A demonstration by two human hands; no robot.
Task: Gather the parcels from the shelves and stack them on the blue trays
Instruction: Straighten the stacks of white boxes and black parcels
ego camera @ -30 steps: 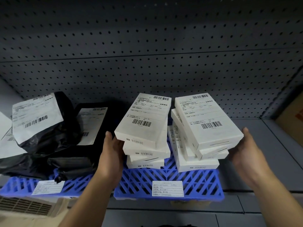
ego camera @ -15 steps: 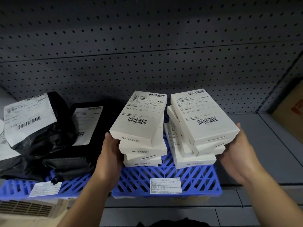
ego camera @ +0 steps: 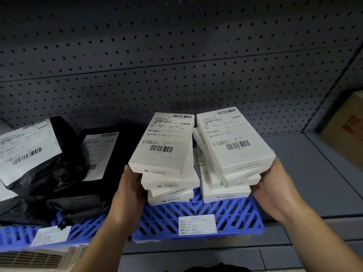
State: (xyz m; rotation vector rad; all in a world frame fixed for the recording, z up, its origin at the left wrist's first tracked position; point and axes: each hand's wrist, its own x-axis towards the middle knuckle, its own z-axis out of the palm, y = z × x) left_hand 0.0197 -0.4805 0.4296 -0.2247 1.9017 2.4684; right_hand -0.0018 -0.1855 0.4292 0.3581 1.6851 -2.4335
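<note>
Two stacks of flat white parcel boxes stand side by side on a blue lattice tray (ego camera: pixel 235 216) on the shelf. The left stack (ego camera: pixel 163 146) and the right stack (ego camera: pixel 233 140) each carry a barcode label on top, and their boxes sit slightly askew. My left hand (ego camera: pixel 127 195) presses flat against the left side of the left stack, thumb up at the top box's corner. My right hand (ego camera: pixel 275 189) rests against the right side of the right stack, below the overhanging upper boxes. The fingertips of both hands are hidden by the boxes.
Black plastic mailer bags (ego camera: pixel 64 173) with white labels lie piled on a second blue tray (ego camera: pixel 15 234) to the left. A brown carton (ego camera: pixel 345 130) stands at the far right. Bare grey shelf (ego camera: pixel 314 173) lies between it and the tray. A pegboard wall closes the back.
My right hand has moved left from beside the right stack until it touches its side. My left hand has stayed against the left stack. The view has shifted slightly.
</note>
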